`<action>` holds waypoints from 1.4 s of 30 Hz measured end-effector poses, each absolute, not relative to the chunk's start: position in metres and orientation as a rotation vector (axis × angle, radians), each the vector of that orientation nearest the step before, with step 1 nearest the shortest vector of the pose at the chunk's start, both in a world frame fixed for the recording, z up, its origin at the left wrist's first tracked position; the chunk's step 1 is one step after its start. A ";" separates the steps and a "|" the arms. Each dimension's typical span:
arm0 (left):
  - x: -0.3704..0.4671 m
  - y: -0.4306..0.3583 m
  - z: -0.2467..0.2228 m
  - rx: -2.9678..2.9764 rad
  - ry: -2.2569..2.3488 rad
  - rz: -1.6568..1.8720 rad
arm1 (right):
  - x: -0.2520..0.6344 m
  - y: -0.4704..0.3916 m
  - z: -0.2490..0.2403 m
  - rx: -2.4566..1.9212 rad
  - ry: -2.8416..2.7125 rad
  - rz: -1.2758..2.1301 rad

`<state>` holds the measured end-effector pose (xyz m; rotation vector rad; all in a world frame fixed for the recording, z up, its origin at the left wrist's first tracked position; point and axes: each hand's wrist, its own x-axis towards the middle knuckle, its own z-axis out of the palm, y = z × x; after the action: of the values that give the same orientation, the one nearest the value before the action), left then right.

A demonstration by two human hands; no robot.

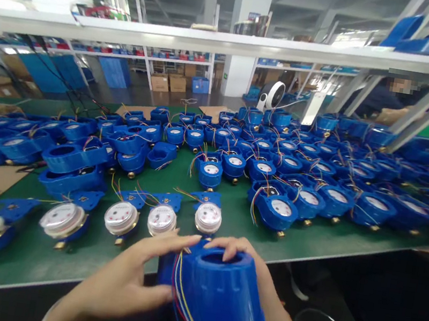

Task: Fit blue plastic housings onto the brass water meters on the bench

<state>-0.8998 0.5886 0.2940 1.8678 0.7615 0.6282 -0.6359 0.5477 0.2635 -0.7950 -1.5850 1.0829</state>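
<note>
A blue plastic water meter housing (222, 303) is held up at the table's front edge, its round opening facing up. My right hand (258, 268) grips it from the far right side, fingers curled over the rim into the opening. On the other side, my left hand (143, 274) has thumb and fingers spread around the housing's left end, touching it. Thin yellow, red and blue wires (185, 308) hang down the housing's left side. Just beyond my hands stands a row of bare meters with white round dials, among them one meter (207, 217) directly behind the housing.
Many finished-looking blue meters (280, 209) with wires crowd the green table (177, 187). Stacked empty blue housings (72, 159) stand at left. A white shelf (225, 43) spans overhead, with a small white fan (271, 94) below it. Another person (387, 98) is at the far right.
</note>
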 end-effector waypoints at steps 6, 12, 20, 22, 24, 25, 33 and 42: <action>-0.880 0.589 0.293 1.788 0.587 1.091 | -0.639 0.537 0.255 -0.759 -1.895 0.400; -0.885 0.599 0.289 1.674 0.753 1.159 | -0.638 0.533 0.263 -0.653 -1.887 0.442; -0.861 0.617 0.304 1.555 0.473 0.739 | -0.653 0.568 0.257 -0.524 -1.575 1.190; -0.852 0.615 0.299 1.388 0.520 0.766 | -0.659 0.568 0.250 -0.520 -1.459 1.133; -0.847 0.612 0.291 1.214 0.630 0.787 | -0.664 0.559 0.248 -0.585 -1.408 1.022; -0.848 0.610 0.286 1.159 0.684 0.785 | -0.664 0.552 0.250 -0.615 -1.411 0.952; -0.879 0.585 0.278 0.741 0.807 0.532 | -0.663 0.528 0.254 -0.512 -1.944 0.270; -0.897 0.578 0.282 1.341 1.041 0.608 | -0.666 0.556 0.282 -0.494 -2.215 0.705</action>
<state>-0.8967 0.5780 0.2815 1.3408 1.0410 0.6081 -0.6659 0.5562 0.2824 -0.4937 -2.2147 0.7052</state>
